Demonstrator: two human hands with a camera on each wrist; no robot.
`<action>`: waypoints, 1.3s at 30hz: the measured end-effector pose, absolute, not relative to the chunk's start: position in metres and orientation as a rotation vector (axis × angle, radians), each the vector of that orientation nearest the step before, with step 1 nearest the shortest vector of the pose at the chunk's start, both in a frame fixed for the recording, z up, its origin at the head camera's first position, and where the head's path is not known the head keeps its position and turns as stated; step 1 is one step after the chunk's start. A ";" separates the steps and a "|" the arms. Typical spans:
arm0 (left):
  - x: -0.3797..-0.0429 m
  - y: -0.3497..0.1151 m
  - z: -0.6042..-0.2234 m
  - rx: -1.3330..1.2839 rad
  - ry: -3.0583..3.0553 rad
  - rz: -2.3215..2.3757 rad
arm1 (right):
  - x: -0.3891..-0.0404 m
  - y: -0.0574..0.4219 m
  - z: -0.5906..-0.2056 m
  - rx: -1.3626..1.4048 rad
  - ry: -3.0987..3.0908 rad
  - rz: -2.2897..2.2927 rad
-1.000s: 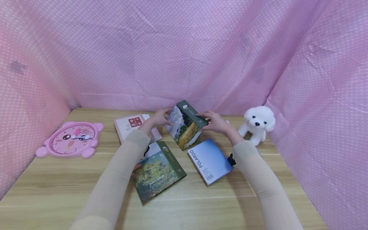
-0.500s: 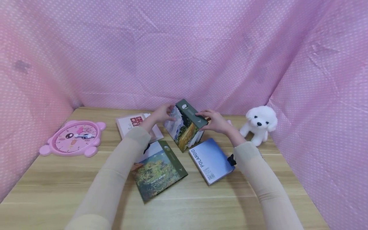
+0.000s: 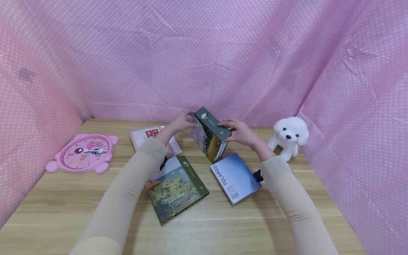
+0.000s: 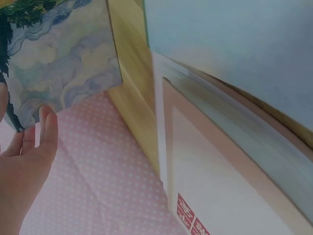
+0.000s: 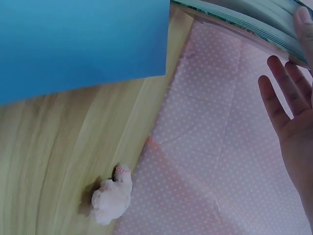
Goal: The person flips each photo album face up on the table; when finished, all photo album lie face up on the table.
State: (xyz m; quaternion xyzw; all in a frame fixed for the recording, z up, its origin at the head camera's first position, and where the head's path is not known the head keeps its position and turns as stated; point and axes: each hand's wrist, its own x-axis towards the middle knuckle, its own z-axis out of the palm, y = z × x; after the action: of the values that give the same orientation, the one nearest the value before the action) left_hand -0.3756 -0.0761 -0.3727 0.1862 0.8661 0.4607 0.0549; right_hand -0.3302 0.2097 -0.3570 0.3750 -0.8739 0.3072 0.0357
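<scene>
A photo album point(image 3: 207, 136) with a landscape painting on its cover stands on edge at the back of the table, green spine point(image 3: 211, 122) upward. My left hand point(image 3: 182, 122) grips its far left corner; in the left wrist view the fingers point(image 4: 48, 129) lie at the painted cover's corner. My right hand point(image 3: 239, 132) pinches the near right end, fingers over the spine; in the right wrist view the thumb point(image 5: 302, 24) lies against the page edges. In front lie a second photo album point(image 3: 178, 191) with a tree painting and a blue album point(image 3: 236, 179) marked POLAROID.
A white album point(image 3: 143, 138) with red characters lies behind my left forearm, partly covered. A pink bear-shaped clock point(image 3: 84, 154) lies at the left, and a white plush dog point(image 3: 288, 136) sits at the right. Pink dotted cloth point(image 3: 204, 63) surrounds the wooden table point(image 3: 223, 230).
The held album has tilted more upright, its lower edge drawing back and its spine rising. My left hand has shifted slightly right and up; the right hand keeps its hold.
</scene>
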 end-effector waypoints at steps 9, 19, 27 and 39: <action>-0.377 -0.067 -0.371 0.489 2.577 1.591 | -0.326 0.212 -0.353 1.149 -2.693 0.961; -0.372 -0.063 -0.373 0.435 2.538 1.701 | -0.324 0.212 -0.352 1.146 -2.704 1.012; -0.370 -0.061 -0.383 0.497 2.548 1.764 | -0.324 0.207 -0.356 1.199 -2.693 1.118; -0.369 -0.065 -0.392 0.490 2.516 1.860 | -0.324 0.197 -0.364 1.154 -2.696 1.281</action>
State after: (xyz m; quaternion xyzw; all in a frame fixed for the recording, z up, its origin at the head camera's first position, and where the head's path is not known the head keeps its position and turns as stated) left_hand -0.3689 -0.0646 -0.3921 0.1546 0.7944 0.5872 -0.0126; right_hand -0.3237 0.1973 -0.3641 0.3604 -0.8421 0.4000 -0.0292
